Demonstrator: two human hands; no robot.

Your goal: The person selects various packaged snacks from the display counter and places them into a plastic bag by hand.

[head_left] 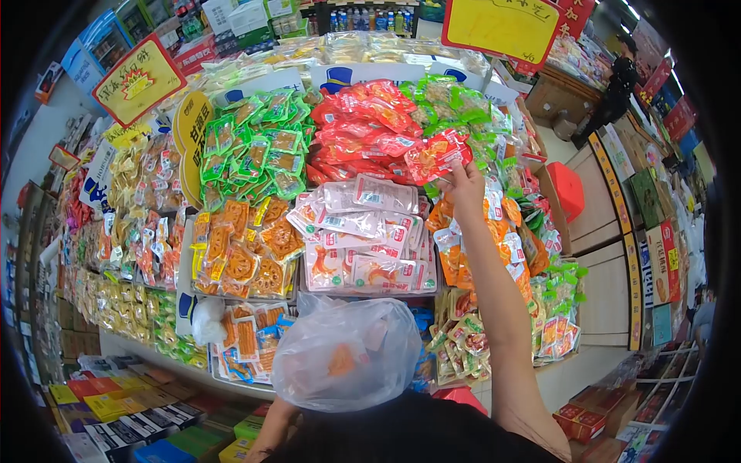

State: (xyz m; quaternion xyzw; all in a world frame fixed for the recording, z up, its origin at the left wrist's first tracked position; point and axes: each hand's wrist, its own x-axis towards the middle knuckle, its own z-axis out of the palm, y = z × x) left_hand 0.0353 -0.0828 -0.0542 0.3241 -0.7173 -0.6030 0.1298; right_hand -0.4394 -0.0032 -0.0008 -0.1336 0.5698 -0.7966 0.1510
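My right hand (463, 181) is stretched forward over the display, its thumb and fingers closed on the edge of a red snack packet (432, 157). That packet is held above a heap of similar red packets (363, 127). Close to my body, a clear plastic bag (343, 355) bulges in front of my chest, with something orange showing through it. My left forearm leads up to the bag, which hides most of my left hand (284, 407) and its fingers; the bag is held up there.
Around the red heap lie green packets (255, 147), white-pink packets (370, 231) and orange packets (247, 247). Yellow price signs (139, 81) stand over the display. A small white plastic bundle (207, 322) sits at the front edge. A person in dark clothes (617, 85) stands at far right.
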